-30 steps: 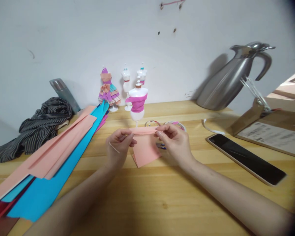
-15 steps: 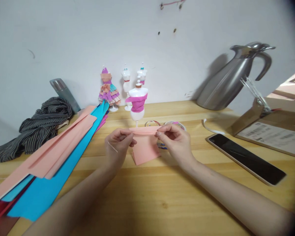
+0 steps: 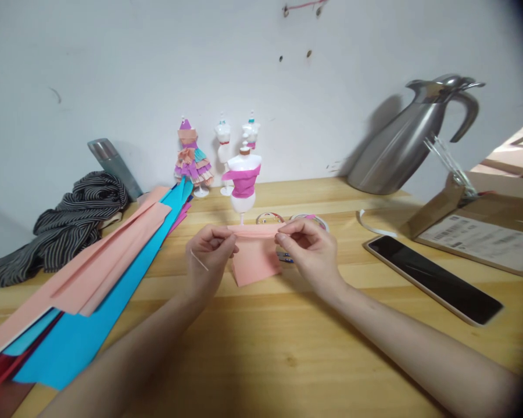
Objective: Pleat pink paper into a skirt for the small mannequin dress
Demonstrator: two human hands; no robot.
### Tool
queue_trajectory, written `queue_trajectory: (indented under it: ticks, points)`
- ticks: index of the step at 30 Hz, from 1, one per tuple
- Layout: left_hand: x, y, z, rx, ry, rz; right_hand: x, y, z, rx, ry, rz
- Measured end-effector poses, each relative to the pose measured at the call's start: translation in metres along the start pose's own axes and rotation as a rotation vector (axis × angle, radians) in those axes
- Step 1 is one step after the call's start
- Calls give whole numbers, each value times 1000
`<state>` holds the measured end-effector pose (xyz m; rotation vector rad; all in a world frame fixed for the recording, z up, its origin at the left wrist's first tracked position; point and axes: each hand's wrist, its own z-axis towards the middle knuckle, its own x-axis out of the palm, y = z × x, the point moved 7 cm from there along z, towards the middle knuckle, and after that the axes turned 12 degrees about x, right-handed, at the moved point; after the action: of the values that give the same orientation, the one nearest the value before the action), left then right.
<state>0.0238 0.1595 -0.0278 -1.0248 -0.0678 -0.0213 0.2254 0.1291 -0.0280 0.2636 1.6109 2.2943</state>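
Pink paper: the sheet point(image 3: 256, 264) spans both hands over the middle of the desk point(image 3: 253, 354), front of the dress form with the magenta wrap point(image 3: 244, 183). I cannot tell whether its lower edge touches the wood.
Cardboard box: at the desk's right edge, the box point(image 3: 488, 241) has thin clear sticks point(image 3: 447, 159) projecting from its left corner; its other contents are hidden.
Steel jug: near the rear right corner, the jug point(image 3: 396, 139) hides its contents.
Change: compared with the earlier frames, the sheet's lower edge sits higher; my grip points are nearly unchanged.
Left hand: my hand point(image 3: 211, 252) pinches the folded upper strip's left end, fingertips narrow.
Right hand: my hand point(image 3: 312, 251) pinches the right end likewise; both forearms angle inward from the front edge side.
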Motion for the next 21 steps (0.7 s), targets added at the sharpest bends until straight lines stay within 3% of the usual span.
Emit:
queue_trajectory:
  ticks: [10, 14, 21]
  points:
    - [0, -2, 2, 56, 18, 46, 0, -5, 0, -71, 22, -36]
    - [-1, -7, 4, 166, 40, 96, 0, -2, 0, -150, 22, -109]
    - [-3, -5, 3, 180, 64, 219, 1, 10, -3, -277, 7, -271]
